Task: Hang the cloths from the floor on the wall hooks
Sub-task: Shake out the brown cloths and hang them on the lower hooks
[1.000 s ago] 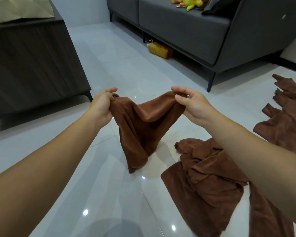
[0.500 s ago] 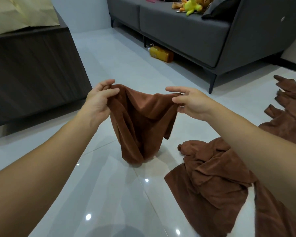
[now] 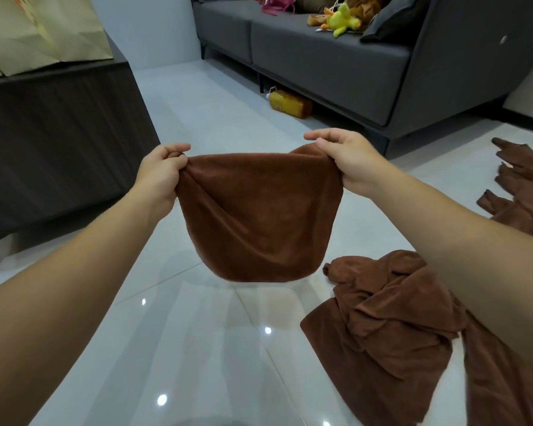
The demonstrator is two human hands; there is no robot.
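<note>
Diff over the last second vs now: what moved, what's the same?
The left hand and right hand drew apart, pulling the brown cloth from a sagging bunch into a spread sheet, its lower edge clear of the floor. Unchanged: both hands pinch its top corners; the other cloths lie crumpled on the floor.

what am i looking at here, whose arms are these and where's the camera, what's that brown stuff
No machine here: the camera sits on a person's head, looking forward and down, so the arms are the wearer's own. The left hand and right hand each grip a top corner of a brown cloth, holding it spread above the shiny floor. More lie crumpled on the floor: a cloth pile by the right arm, further cloths farther right. Behind stand a grey sofa and a dark cabinet. No wall hooks show.
</note>
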